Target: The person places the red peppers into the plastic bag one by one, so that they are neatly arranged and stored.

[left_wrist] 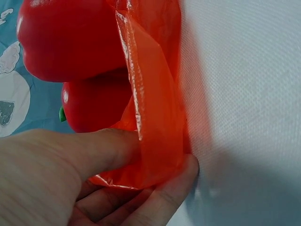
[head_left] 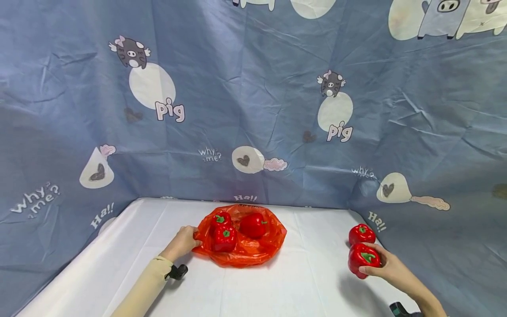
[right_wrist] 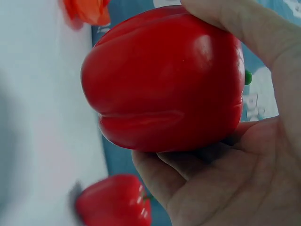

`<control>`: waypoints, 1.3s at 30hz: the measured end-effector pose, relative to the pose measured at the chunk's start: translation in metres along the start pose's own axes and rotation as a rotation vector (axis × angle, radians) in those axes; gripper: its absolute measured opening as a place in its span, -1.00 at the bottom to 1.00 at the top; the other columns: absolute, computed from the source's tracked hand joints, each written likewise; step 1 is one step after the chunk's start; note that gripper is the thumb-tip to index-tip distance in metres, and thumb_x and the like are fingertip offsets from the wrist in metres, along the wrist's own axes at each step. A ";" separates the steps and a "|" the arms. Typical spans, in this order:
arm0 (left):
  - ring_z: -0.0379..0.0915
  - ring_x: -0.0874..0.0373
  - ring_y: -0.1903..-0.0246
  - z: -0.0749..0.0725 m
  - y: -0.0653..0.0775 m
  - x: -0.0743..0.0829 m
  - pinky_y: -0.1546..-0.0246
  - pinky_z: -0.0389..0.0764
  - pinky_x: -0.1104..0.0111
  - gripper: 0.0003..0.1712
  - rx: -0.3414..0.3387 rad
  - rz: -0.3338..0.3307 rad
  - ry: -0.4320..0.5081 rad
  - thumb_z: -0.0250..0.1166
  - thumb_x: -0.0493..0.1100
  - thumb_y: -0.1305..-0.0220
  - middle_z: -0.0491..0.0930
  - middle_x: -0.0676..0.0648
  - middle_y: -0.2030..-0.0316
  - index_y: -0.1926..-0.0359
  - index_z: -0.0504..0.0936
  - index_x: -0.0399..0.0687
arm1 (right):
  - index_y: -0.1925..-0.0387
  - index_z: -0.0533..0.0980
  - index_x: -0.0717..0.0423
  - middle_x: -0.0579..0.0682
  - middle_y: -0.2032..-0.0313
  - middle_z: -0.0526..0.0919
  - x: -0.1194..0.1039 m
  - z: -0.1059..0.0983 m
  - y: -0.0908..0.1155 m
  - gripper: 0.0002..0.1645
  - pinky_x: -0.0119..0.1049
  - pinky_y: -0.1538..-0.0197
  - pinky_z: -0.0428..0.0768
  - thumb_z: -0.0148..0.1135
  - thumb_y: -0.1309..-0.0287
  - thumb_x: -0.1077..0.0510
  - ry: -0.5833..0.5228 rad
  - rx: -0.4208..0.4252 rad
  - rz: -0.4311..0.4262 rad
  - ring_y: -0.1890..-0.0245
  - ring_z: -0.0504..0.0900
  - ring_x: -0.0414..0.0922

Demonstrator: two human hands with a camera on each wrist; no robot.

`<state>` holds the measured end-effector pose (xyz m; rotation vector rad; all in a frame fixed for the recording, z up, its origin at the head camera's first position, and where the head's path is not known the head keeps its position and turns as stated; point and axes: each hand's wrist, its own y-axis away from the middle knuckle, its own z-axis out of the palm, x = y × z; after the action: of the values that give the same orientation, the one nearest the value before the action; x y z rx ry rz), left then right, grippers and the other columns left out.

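Observation:
My left hand (head_left: 183,242) pinches the left rim of a red plastic bag (head_left: 247,259), thumb inside and fingers outside, as the left wrist view shows. Inside the opened bag lie three red bell peppers, one (head_left: 253,225) to the right and two (head_left: 225,239) stacked close together at the left. At the table's right side my right hand (head_left: 386,268) grips another red bell pepper (right_wrist: 164,84) between thumb and fingers, its green stem toward the palm. Just behind it, another bell pepper (head_left: 361,234) sits on the table.
A white cloth covers the table (head_left: 309,273). Blue curtain fabric (head_left: 253,110) with pig prints stands along the back and both sides. Dark wrist devices (head_left: 177,272) sit at both wrists.

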<state>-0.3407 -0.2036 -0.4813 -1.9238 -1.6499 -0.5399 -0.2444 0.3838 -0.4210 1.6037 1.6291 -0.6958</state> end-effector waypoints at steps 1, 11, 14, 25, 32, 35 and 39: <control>0.39 0.15 0.54 0.000 0.000 0.000 0.51 0.46 0.40 -0.81 -0.001 -0.001 0.000 0.40 -0.42 -0.01 0.58 -0.07 0.51 0.29 0.65 -0.39 | -0.37 0.04 0.37 0.36 -0.14 0.43 -0.003 0.001 -0.002 0.02 -0.05 0.06 0.65 0.39 -0.06 0.07 -0.004 -0.009 -0.023 0.01 0.56 0.05; 0.38 0.17 0.55 0.002 0.000 -0.002 0.53 0.44 0.41 -0.85 0.012 0.000 0.009 0.39 -0.43 -0.01 0.55 -0.05 0.54 0.32 0.65 -0.35 | -0.33 0.16 0.29 0.29 -0.11 0.44 -0.044 0.017 -0.024 -0.02 -0.11 0.13 0.67 0.46 0.04 0.10 0.025 -0.089 -0.181 0.01 0.54 0.05; 0.38 0.16 0.55 0.001 0.000 -0.002 0.52 0.45 0.40 -0.85 0.013 0.002 0.010 0.40 -0.44 0.00 0.56 -0.05 0.53 0.33 0.65 -0.36 | -0.31 0.21 0.24 0.26 -0.09 0.46 -0.056 0.026 -0.031 -0.05 -0.15 0.13 0.66 0.48 0.07 0.08 0.056 -0.104 -0.236 0.01 0.53 0.05; 0.36 0.18 0.56 0.002 -0.001 -0.004 0.53 0.41 0.40 -0.87 0.030 0.025 -0.007 0.41 -0.43 0.03 0.54 -0.02 0.58 0.40 0.64 -0.31 | -0.27 0.29 0.16 0.14 -0.03 0.56 -0.095 0.069 -0.050 -0.09 -0.20 0.09 0.64 0.51 0.11 0.07 0.033 -0.210 -0.312 0.01 0.55 0.01; 0.35 0.20 0.57 0.002 -0.002 -0.005 0.54 0.39 0.43 -0.88 0.036 0.031 0.003 0.41 -0.42 0.04 0.51 -0.01 0.60 0.44 0.63 -0.27 | -0.24 0.33 0.12 0.10 0.00 0.57 -0.111 0.101 -0.070 -0.15 -0.26 0.10 0.64 0.51 0.10 0.07 -0.013 -0.257 -0.382 0.03 0.56 -0.01; 0.36 0.19 0.56 0.002 -0.003 -0.005 0.53 0.40 0.43 -0.88 0.028 0.021 0.011 0.41 -0.42 0.03 0.52 -0.01 0.59 0.42 0.63 -0.27 | -0.22 0.35 0.07 0.07 0.01 0.59 -0.118 0.113 -0.078 -0.18 -0.27 0.08 0.64 0.51 0.09 0.06 -0.025 -0.269 -0.405 0.04 0.58 -0.02; 0.37 0.19 0.56 0.002 -0.003 -0.005 0.52 0.41 0.42 -0.87 0.031 0.014 0.012 0.42 -0.42 0.04 0.53 -0.01 0.58 0.42 0.64 -0.28 | -0.21 0.36 0.05 0.05 0.04 0.60 -0.125 0.127 -0.087 -0.19 -0.26 0.09 0.64 0.51 0.09 0.03 -0.038 -0.282 -0.414 0.08 0.61 -0.04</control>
<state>-0.3444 -0.2057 -0.4857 -1.9054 -1.6268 -0.5167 -0.3203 0.2008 -0.4045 1.0582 1.9559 -0.6601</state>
